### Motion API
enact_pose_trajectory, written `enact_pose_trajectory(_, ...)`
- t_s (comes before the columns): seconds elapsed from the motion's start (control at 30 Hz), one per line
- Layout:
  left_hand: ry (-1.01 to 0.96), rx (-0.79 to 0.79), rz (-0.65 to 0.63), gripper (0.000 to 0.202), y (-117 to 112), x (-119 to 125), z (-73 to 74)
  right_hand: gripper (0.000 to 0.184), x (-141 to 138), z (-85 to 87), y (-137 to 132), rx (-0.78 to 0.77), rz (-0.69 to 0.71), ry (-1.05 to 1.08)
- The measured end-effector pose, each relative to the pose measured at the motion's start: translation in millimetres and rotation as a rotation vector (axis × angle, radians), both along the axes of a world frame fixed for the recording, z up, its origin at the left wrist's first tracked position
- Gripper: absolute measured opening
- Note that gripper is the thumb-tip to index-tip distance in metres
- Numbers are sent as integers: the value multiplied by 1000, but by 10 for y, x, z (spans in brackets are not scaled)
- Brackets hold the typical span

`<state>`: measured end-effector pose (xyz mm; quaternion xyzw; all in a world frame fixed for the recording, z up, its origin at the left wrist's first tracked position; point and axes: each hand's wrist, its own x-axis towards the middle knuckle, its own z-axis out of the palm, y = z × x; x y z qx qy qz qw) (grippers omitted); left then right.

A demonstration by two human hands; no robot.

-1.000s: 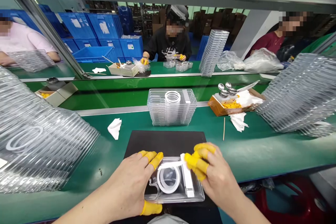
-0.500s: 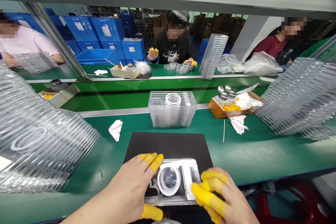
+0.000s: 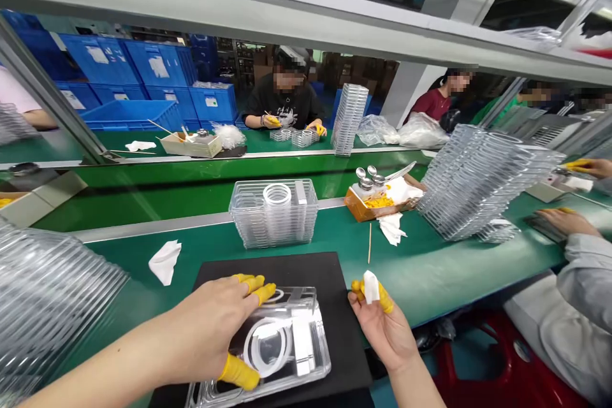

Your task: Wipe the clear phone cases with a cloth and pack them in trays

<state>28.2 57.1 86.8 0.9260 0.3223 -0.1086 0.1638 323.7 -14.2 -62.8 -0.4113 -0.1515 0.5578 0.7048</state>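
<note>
A clear plastic case [image 3: 313,363] with a white ring [image 3: 287,350] and a white strip lies tilted on the black mat [image 3: 342,306] in front of me. My left hand [image 3: 215,319], with yellow finger cots, grips the case at its left side, fingers towards the far edge and thumb over the near part. To the right of the mat, my right hand [image 3: 382,325] is raised with the palm turned up. Between its yellow-covered fingertips it pinches a small folded white wipe [image 3: 371,287], apart from the case.
A stack of clear cases [image 3: 272,223] stands behind the mat; taller stacks [image 3: 478,178] lean at right and left [image 3: 52,306]. An orange box [image 3: 358,207] holds finger cots and metal-topped bottles. White wipes [image 3: 165,261] and a wooden stick [image 3: 370,242] lie nearby. Co-workers sit opposite and at right.
My right hand has lifted off the case and moved away to its right with the wipe, palm turning up. The case now sits tilted under my left hand. The view has swung right.
</note>
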Motion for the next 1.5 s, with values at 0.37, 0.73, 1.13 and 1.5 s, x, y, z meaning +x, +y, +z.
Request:
enact_pose_trajectory(0.37, -41, -522, 114, 93, 692, 58, -84, 33, -23, 53, -11, -70, -53, 162)
enact_pose_trajectory(0.73, -35, -599, 50, 92, 933, 177, -352, 45, -59, 163, 19, -130, -80, 215)
enact_pose_trajectory(1.13, -295, 216, 31, 33, 267, 23, -25, 45, -60, 139, -10, -126, -107, 213)
enact_pose_trajectory(1.5, -399, 348, 34, 75, -645, -254, -303, 50, -60, 140, -14, -165, -119, 148)
